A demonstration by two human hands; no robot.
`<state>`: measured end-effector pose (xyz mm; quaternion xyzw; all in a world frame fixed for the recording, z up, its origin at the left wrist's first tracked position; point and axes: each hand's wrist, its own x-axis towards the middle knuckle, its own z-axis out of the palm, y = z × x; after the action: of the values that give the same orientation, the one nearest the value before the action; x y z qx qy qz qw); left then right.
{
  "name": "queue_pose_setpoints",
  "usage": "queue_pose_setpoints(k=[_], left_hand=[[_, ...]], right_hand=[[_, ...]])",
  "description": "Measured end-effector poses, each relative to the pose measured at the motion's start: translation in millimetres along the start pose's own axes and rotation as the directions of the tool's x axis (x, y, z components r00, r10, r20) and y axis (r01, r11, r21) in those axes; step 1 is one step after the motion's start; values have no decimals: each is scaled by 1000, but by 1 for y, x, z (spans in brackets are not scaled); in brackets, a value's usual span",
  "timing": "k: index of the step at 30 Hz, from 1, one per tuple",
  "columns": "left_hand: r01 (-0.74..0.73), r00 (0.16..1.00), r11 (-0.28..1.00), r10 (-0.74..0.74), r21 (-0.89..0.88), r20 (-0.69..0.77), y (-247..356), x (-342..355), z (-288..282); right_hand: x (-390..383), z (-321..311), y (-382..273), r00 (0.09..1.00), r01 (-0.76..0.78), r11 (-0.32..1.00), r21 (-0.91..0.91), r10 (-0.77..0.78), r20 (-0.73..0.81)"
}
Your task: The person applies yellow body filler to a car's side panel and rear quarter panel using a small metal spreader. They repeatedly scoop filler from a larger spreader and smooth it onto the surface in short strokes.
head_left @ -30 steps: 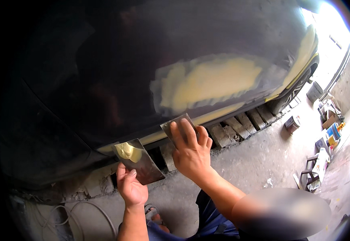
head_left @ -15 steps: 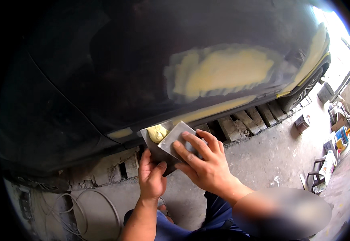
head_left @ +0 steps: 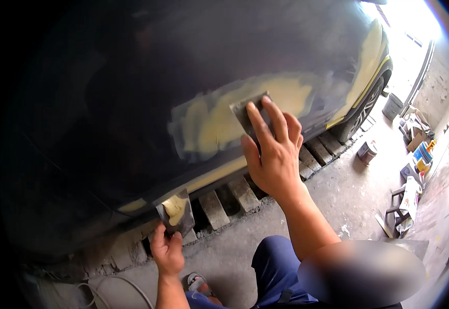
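Note:
My left hand (head_left: 167, 251) pinches the lower edge of a flat grey plate (head_left: 184, 220), held low beside the car's sill. A lump of pale yellow body filler (head_left: 173, 208) sits on that plate. Farther up and to the right, my right hand (head_left: 276, 149) grips a thin grey filler spreader (head_left: 245, 117), its fingers spread over the blade's face. The spreader lies over the yellow filler patch (head_left: 219, 121) on the dark car door (head_left: 131, 98); whether its far edge touches the panel is hard to tell. Smeared, translucent borders surround the patch.
Beneath the car runs a row of blocks (head_left: 214, 210) with dark gaps. A car wheel (head_left: 363, 113) is at the right. On the concrete floor stand a tin (head_left: 367, 152), a bucket (head_left: 392, 106) and a small stool (head_left: 397, 203). A hose (head_left: 126, 282) coils at lower left.
My right hand has moved up with the spreader, away from the plate and onto the filler patch. My left hand has lowered leftward with the plate. The view has shifted to the right.

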<state>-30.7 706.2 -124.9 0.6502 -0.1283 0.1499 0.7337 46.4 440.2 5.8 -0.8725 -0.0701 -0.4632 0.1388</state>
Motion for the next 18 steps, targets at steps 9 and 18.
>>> queue_pose_setpoints(k=[9, 18], left_hand=[[22, 998, 1000, -22, 5, 64, -5, -3, -9], [45, 999, 995, -43, -94, 26, -1, 5, -9]], right_hand=[[22, 17, -41, 999, 12, 997, -79, -14, -30], [24, 5, -33, 998, -4, 1000, -6, 4, -59]])
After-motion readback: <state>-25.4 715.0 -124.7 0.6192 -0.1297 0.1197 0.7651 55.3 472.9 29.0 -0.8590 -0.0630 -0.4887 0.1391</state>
